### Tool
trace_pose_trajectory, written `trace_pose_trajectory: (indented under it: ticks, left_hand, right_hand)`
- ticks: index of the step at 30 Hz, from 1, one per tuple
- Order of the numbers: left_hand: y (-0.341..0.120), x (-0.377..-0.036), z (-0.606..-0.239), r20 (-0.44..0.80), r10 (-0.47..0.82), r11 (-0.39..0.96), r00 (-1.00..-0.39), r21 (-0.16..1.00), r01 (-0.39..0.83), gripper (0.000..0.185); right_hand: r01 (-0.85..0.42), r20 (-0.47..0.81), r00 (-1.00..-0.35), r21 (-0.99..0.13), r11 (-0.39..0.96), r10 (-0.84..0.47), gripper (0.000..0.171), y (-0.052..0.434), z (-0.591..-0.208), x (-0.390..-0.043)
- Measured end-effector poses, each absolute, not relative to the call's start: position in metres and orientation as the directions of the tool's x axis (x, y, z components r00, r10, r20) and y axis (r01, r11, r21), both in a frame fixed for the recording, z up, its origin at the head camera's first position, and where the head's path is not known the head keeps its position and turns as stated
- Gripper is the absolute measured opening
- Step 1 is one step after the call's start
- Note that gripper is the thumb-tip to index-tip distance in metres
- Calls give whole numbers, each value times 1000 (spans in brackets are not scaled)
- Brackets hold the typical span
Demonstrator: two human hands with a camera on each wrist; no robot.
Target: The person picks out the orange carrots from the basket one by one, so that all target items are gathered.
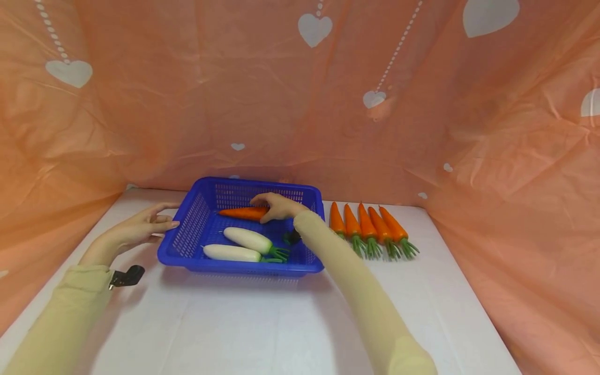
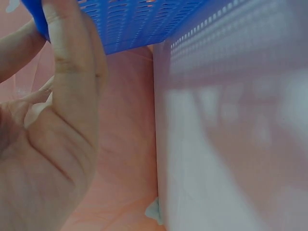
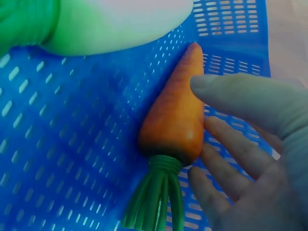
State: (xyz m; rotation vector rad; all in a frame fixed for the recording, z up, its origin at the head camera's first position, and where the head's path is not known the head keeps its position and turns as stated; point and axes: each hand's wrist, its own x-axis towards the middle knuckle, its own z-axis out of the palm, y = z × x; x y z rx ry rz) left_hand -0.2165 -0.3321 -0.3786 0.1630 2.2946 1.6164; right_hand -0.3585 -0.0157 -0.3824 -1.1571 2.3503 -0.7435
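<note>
A blue plastic basket point(image 1: 244, 268) stands on the white table. My left hand point(image 1: 133, 232) grips its left rim, the thumb on the near part and the fingers around the edge; in the left wrist view the rim point(image 2: 41, 21) lies between them. Inside the basket, toward the back, lies an orange carrot point(image 3: 178, 110) with green stems. My right hand point(image 1: 278, 205) is over this carrot, thumb on one side and spread fingers on the other, fingertips right at its surface. Two white radishes point(image 1: 248, 238) with green tops lie nearer the front of the basket.
Several carrots point(image 1: 367, 229) lie in a row on the table point(image 1: 281, 323), right of the basket, tips toward the back. An orange curtain point(image 1: 262, 104) with white hearts hangs behind the table and along both sides.
</note>
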Motion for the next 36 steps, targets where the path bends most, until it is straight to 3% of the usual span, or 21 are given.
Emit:
trace_pose_trajectory:
  ticks: [29, 36]
  left_hand:
    - [-334, -217, -382, -186, 284, 354, -941, 932, -77, 64]
    - [-334, -218, -382, -181, 289, 349, -940, 934, -73, 64]
  right_hand:
    - [-537, -236, -608, -581, 612, -758, 52, -20, -394, -357]
    - [-581, -219, -625, -511, 634, -749, 51, -20, -392, -356]
